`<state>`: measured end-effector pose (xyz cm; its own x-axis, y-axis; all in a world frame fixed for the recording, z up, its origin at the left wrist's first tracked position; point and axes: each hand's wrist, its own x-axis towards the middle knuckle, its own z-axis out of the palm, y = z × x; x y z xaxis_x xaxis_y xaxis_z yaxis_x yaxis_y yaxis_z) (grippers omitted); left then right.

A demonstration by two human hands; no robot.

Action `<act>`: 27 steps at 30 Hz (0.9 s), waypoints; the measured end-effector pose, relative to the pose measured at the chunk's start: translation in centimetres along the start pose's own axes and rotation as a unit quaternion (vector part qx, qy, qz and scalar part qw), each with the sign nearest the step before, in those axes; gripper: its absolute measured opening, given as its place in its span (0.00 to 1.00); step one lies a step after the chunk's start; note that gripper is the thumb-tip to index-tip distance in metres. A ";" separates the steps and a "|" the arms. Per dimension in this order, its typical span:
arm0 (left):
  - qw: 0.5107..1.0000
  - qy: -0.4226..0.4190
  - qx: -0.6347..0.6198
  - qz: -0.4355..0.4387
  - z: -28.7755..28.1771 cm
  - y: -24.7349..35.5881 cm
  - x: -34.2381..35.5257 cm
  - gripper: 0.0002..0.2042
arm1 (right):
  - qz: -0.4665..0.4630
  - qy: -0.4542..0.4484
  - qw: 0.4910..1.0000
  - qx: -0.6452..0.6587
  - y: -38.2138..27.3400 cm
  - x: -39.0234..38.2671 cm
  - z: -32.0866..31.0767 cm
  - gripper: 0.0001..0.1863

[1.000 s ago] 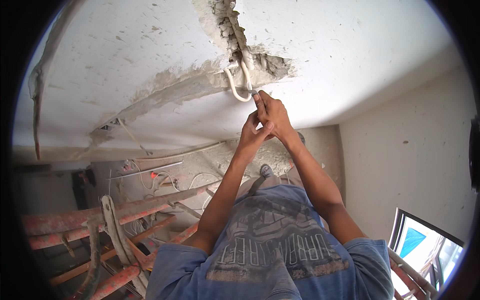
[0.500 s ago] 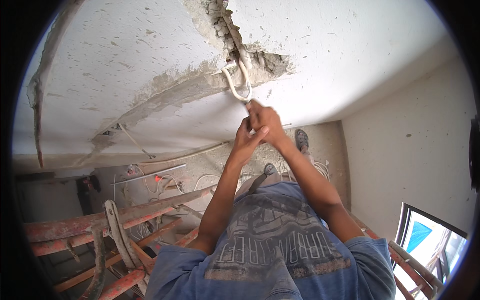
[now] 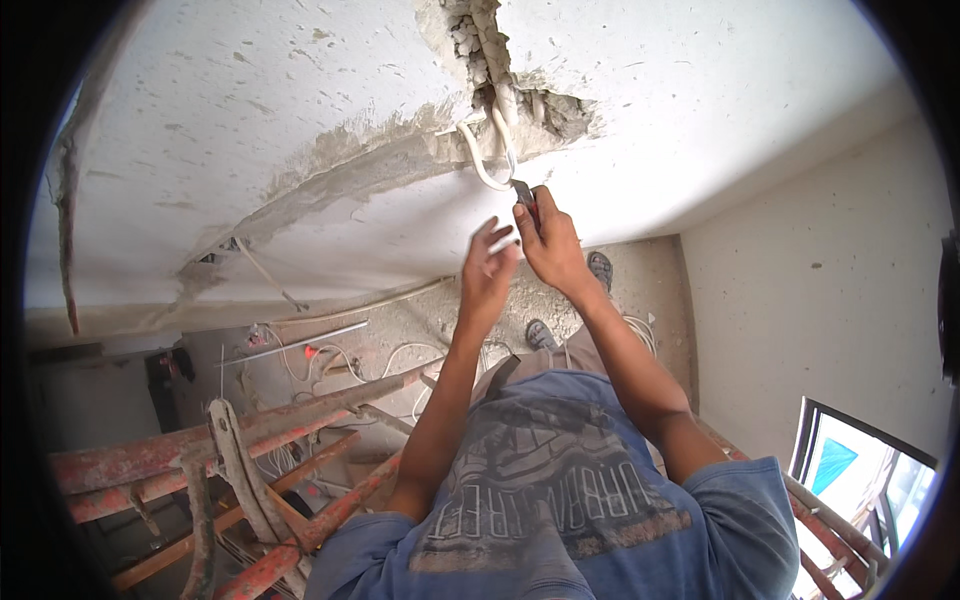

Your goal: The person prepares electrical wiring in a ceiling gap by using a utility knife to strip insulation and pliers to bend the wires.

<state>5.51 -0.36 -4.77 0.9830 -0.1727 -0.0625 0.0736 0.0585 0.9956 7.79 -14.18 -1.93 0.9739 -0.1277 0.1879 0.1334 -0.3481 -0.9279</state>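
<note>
My right hand is closed around a pair of dark pliers, whose jaws are at the lower end of a looped white cable. Whether the jaws grip the cable cannot be made out. Both ends of the loop run up into a rough broken channel in the white wall. My left hand hangs in the air just left of the right one, slightly smeared by motion. Its fingers are spread and hold nothing.
Red scaffold bars cross at lower left, with a worn wooden piece upright among them. Below, cables and a metal rod lie on the floor. Another loose cable hangs from a wall hole. A window is at lower right.
My left hand has let go and moved apart from the right hand. The pliers now show in my right hand, which has shifted slightly right. The view has shifted a little.
</note>
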 end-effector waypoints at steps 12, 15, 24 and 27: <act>0.987 0.145 0.063 -0.024 -3.3 4.0 6.2 0.20 | -0.007 -0.011 0.995 -0.102 1.0 2.4 -1.4 0.15; 0.985 0.162 0.037 -0.042 -3.6 1.9 5.0 0.18 | 0.003 -0.008 0.994 -0.113 1.2 2.5 -1.1 0.16; 0.970 0.227 -0.007 -0.083 -7.0 -1.4 2.3 0.17 | 0.031 -0.023 0.997 -0.066 1.5 2.3 -0.3 0.17; 0.963 0.258 -0.030 -0.071 -7.5 -0.8 2.1 0.17 | 0.028 -0.016 0.998 -0.046 1.9 2.2 0.0 0.17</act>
<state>8.81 6.62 -6.21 0.9140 0.3273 -0.2398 0.2083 0.1289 0.9695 10.15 -15.09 -3.30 0.9850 -0.1199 0.1243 0.0623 -0.4248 -0.9032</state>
